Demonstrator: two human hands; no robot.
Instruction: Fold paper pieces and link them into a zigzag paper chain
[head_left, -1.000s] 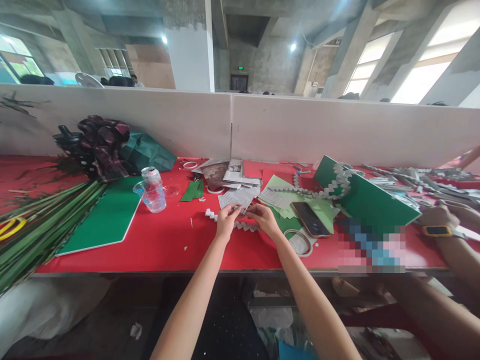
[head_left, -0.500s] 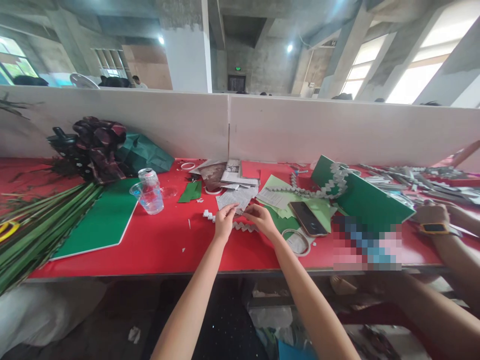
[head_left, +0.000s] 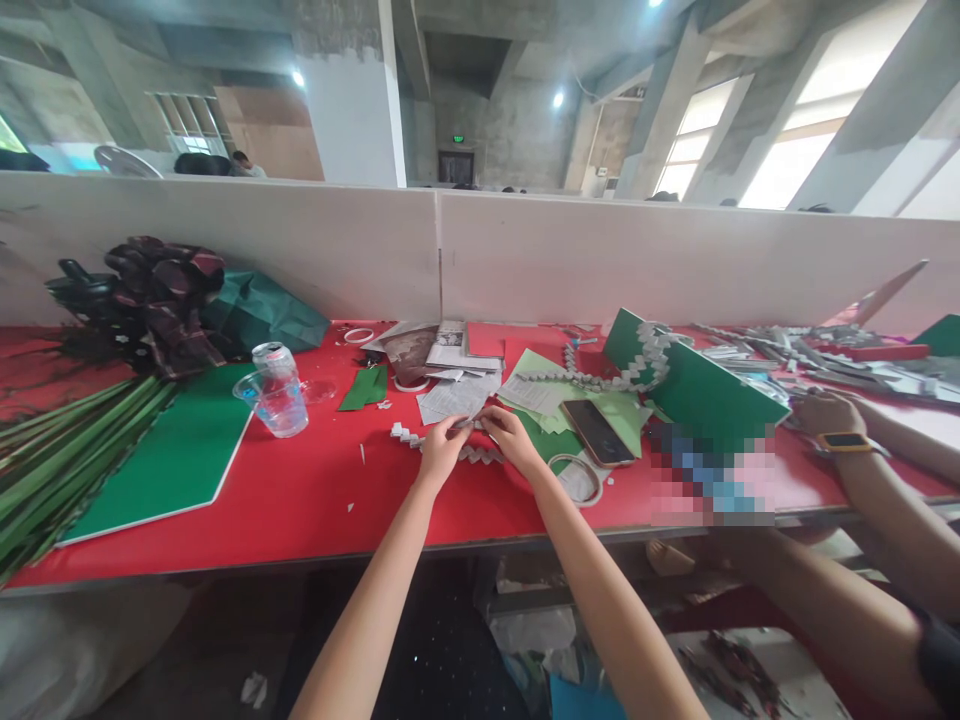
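My left hand and my right hand meet over the red table, fingers pinched. Between the fingertips is a small grey-white paper strip, partly hidden by the fingers. Just under the hands lies a zigzag chain of folded paper; its left end sticks out beyond my left hand, and the middle is covered. Whether the strip joins this chain, I cannot tell. Printed paper sheets lie right behind the hands. To the right of my right hand are a phone and a roll of tape.
At left are a clear plastic cup, a can, a green board and long green leaves. A longer paper chain leans on another green board. A co-worker's hand rests at right.
The view has turned slightly right, so things on the table appear shifted left. My hands stay together at the paper strip, with small finger movements. The co-worker's arm shows more.
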